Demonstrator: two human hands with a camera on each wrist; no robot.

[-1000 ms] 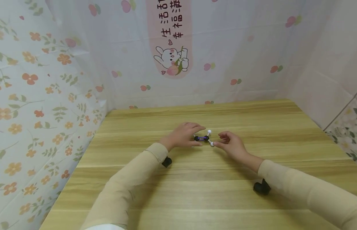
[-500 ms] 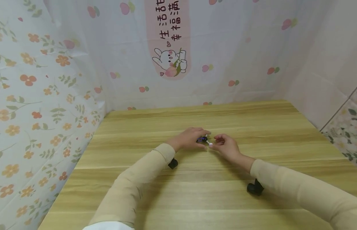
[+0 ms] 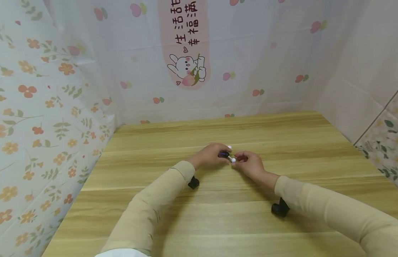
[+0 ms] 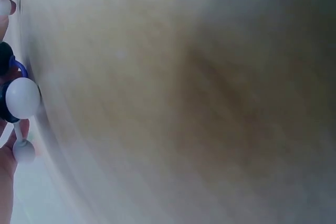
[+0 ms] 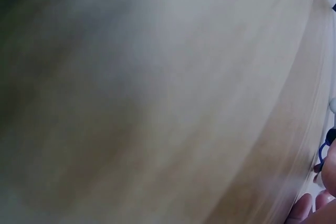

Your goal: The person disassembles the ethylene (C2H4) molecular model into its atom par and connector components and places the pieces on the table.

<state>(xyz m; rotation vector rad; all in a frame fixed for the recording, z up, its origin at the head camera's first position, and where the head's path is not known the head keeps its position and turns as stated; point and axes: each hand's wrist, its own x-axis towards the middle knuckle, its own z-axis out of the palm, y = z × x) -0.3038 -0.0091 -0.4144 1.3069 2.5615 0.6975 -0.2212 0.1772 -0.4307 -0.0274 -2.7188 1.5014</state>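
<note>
A small ball-and-stick molecular model [image 3: 223, 154], with black balls, bluish-purple links and white end balls, lies between my hands in the head view. My left hand [image 3: 209, 154] grips its black middle from the left, hiding its left end. At the model's near right end, my right hand [image 3: 253, 166] pinches a white ball [image 3: 233, 160] with thumb and forefinger. Another white ball [image 3: 229, 147] sticks out behind the left fingers. The left wrist view shows white end balls and a blue link [image 4: 19, 66] at its left edge. In the right wrist view, fingertips [image 5: 300, 209] appear lower right.
Both hands work low over the wood-grain table [image 3: 218, 214]. A black wrist-worn device [image 3: 194, 182] hangs under the left sleeve, another black device [image 3: 280, 208] under the right. Printed cloth [image 3: 128, 53] hangs behind and at both sides.
My left hand has moved right and closed around the model's black middle. My right hand has shifted slightly left, staying at the white ball. The head view has panned slightly.
</note>
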